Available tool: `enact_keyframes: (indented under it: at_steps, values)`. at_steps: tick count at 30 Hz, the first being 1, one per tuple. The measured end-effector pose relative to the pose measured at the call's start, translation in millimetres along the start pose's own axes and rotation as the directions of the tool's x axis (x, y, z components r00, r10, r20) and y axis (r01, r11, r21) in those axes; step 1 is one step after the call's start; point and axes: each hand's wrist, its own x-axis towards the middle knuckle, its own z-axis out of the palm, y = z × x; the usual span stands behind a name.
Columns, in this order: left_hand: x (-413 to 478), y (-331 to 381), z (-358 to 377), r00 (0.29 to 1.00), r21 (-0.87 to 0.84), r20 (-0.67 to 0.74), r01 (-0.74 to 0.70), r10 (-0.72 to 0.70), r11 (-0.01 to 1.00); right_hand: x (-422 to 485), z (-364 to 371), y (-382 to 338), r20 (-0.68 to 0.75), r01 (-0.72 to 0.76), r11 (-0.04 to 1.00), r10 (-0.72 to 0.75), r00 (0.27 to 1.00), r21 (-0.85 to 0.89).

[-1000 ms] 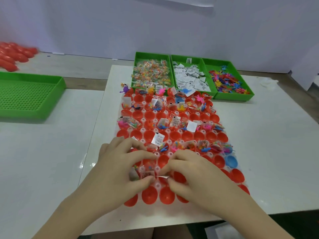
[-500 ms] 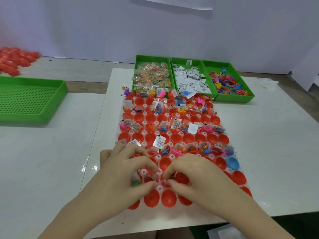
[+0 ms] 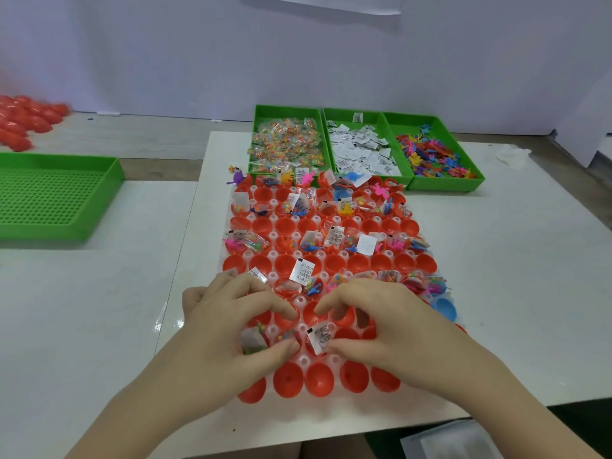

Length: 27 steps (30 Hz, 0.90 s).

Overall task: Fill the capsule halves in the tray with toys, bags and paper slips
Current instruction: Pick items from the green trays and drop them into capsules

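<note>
Standing the paper slip (image 3: 318, 339) upright now, flat a second ago; pinching it with right hand (image 3: 381, 332), gripping a bag (image 3: 284, 336) with left hand (image 3: 225, 332), over tray (image 3: 336, 359) on white desk (image 3: 496, 260), facing pale wall (image 3: 298, 61).

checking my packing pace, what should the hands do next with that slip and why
Probably the right hand should press the paper slip down into the capsule half under it and let go: it stands tilted above the rim, pinched at its edge.
</note>
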Motion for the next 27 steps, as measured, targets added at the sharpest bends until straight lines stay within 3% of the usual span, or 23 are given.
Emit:
enact_keyframes:
  at_steps: [6,11,19,27]
  values:
    - [3,-2,-1,0.999,-0.029,0.032,-0.007,0.008,1.0,-4,-5,10,-0.117,-0.01,0.998,0.017,0.993,0.06]
    - [3,-2,2,0.999,-0.026,0.042,-0.009,0.01,1.0,4,5,0,-0.1,0.041,0.973,-0.066,0.993,-0.227]
    - [3,2,-2,1.0,-0.05,-0.016,0.006,-0.007,0.999,16,6,-8,-0.041,0.12,0.902,-0.15,0.988,-0.415]
    - [-1,2,-8,0.998,-0.072,-0.06,0.026,-0.03,0.997,18,-9,-1,0.022,0.128,0.929,-0.129,0.991,-0.346]
